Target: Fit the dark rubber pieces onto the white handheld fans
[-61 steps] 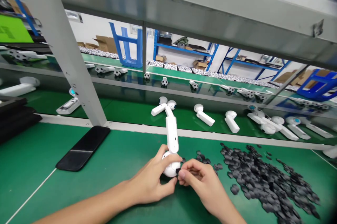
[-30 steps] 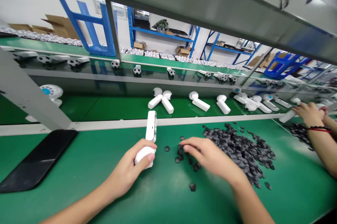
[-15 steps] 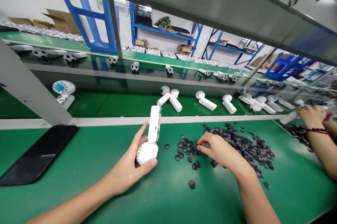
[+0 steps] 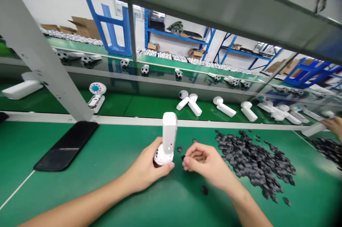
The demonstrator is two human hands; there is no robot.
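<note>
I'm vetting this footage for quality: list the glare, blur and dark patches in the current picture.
Head view: a pale reflection crosses the black slab; sheen whitens the green worktop toward the right edge. Same head view: the loose black piece below the right hand looks smeared; the upper right corner falls dark.

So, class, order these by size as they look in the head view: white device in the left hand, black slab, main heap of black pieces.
1. Main heap of black pieces
2. Black slab
3. White device in the left hand
</note>
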